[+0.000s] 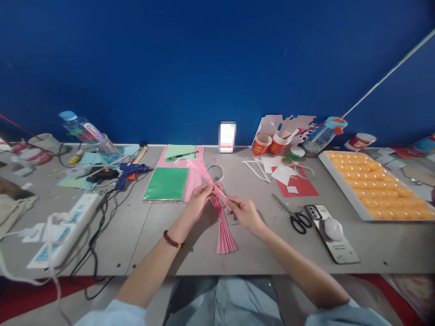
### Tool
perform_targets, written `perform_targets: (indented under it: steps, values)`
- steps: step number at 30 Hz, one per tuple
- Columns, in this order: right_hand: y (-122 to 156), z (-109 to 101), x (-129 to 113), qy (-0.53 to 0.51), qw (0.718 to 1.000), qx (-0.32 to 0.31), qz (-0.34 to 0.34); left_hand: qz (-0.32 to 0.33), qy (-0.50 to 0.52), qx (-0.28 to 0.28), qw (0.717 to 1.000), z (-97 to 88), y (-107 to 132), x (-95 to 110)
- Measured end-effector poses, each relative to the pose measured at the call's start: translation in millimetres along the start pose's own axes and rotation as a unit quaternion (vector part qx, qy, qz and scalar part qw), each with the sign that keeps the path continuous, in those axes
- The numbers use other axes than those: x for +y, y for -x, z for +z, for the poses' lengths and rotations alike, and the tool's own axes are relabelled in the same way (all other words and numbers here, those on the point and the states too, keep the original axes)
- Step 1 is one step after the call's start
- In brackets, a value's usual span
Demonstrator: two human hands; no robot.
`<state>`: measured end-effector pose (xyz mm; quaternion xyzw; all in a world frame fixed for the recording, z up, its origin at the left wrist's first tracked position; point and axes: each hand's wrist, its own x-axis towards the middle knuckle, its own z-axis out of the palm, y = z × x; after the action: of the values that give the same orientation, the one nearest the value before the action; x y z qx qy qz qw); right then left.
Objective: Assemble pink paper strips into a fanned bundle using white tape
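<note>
A pink paper folded into narrow pleats [224, 226] is pinched at its middle and fans out toward me and away from me over the grey table [152, 235]. My left hand [200, 199] is closed on the pleats from the left. My right hand [243, 212] is closed on them from the right, fingers pinching the same waist. A dark bead bracelet [172, 240] sits on my left wrist. Behind the hands lie a green sheet [166, 183] on pink paper and a white tape ring [216, 172].
Scissors [295, 217] and a phone [331, 233] lie right of my hands, with a tray of orange balls [377, 183] beyond. Red paper cups [272, 144] and paper scraps sit at the back. A glue gun [131, 171], power strip [68, 226], cables and a bottle [86, 131] fill the left.
</note>
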<state>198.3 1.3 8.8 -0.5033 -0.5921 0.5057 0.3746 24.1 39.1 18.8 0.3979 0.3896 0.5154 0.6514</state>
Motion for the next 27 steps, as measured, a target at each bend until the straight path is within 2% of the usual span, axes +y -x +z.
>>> perform_targets:
  steps: [7,12,20,27]
  values:
    - [4.3,1.8,-5.1,0.064,0.996,0.05,-0.042,0.025,-0.07,-0.004,0.997,-1.1,0.7,0.1]
    - [5.8,2.4,-7.7,0.093,0.993,0.056,-0.051,0.027,-0.087,0.011,0.996,-1.6,0.7,0.3]
    - [3.6,2.6,-5.4,0.027,0.999,0.013,-0.019,0.044,-0.058,0.011,0.997,5.2,3.1,4.0]
    - [4.3,3.1,-11.1,-0.005,1.0,-0.016,-0.006,0.023,-0.063,0.02,0.998,2.2,2.7,1.9]
